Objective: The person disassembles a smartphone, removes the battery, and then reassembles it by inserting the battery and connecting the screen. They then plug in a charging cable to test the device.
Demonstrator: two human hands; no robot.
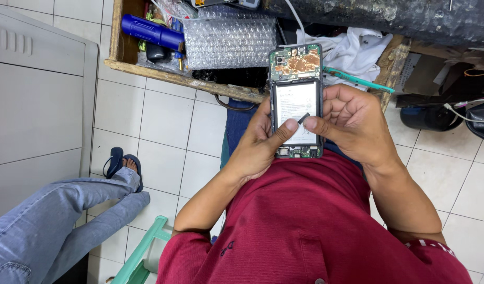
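An opened phone [296, 66] with its back cover off shows a green circuit board at the top and a white battery in the middle. My left hand [258, 144] grips the phone from the left side, thumb resting on the battery. My right hand [352, 123] holds the phone's right edge and pinches a small dark strip [303, 118] between thumb and forefinger over the battery. Both hands are raised in front of my red shirt.
A wooden tray [163, 75] above holds a blue cylinder [151, 31], bubble wrap [229, 39] and small tools. A white cloth [357, 50] and a teal tool [357, 80] lie to the right. Another person's jeans-clad legs [58, 221] stretch in at left over the tiled floor.
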